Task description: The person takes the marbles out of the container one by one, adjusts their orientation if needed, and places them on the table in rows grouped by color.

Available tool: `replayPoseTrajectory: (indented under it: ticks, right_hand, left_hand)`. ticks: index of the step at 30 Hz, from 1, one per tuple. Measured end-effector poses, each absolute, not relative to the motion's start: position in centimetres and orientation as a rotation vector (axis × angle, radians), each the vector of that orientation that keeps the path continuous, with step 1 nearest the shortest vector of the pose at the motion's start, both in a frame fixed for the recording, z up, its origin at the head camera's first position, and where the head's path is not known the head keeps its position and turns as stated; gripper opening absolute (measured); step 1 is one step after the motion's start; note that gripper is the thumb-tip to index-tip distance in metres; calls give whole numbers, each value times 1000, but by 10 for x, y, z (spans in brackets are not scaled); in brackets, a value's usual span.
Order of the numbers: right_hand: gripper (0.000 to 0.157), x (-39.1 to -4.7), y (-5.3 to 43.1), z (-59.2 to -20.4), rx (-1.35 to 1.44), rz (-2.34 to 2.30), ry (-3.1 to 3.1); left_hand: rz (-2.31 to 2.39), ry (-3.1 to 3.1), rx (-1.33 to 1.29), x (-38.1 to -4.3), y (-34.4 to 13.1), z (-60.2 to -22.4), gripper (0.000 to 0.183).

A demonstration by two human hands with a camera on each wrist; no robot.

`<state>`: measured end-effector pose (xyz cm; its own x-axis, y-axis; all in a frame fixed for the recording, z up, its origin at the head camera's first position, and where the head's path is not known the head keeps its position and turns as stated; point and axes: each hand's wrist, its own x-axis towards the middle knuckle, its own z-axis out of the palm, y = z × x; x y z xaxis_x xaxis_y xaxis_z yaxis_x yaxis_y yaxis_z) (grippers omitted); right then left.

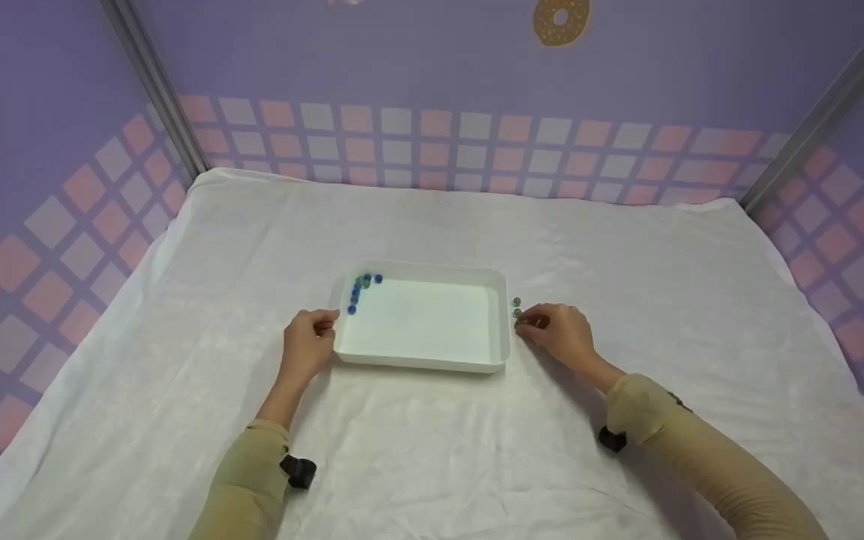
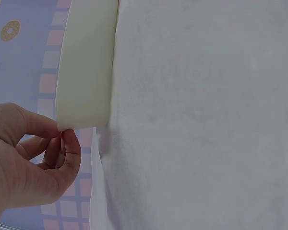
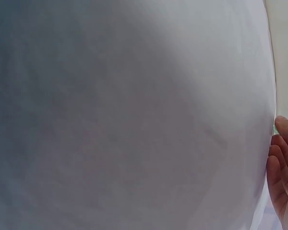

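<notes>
Your left hand (image 1: 309, 341) pinches the white tray (image 1: 421, 322); your right hand (image 1: 561, 330), likely picking up, pinches a green marble (image 1: 520, 322) beside it; next calls for a gentle lift.

The marbles (image 1: 355, 293) are blue and green, the tray (image 1: 421, 362) white.

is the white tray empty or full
Partly filled: blue and green marbles gather at the left end of the white tray; the rest looks bare.
</notes>
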<state>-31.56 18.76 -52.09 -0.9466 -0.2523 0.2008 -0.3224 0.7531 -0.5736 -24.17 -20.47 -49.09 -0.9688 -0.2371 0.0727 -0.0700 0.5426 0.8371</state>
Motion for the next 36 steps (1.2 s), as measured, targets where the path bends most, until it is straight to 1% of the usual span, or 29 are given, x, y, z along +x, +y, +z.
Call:
replayPoseTrajectory:
  ticks: [14, 28, 36]
  right_hand:
    - [21, -315, 187, -520, 445, 950, -2856]
    - [20, -314, 188, -518, 461, 940, -2872]
    - [23, -314, 191, -514, 468, 896, -2907]
  left_hand:
    - [-1399, -2598, 295, -243, -204, -490, 35]
    - [-1396, -2597, 268, -241, -205, -493, 34]
    - [-1391, -2587, 276, -240, -203, -492, 33]
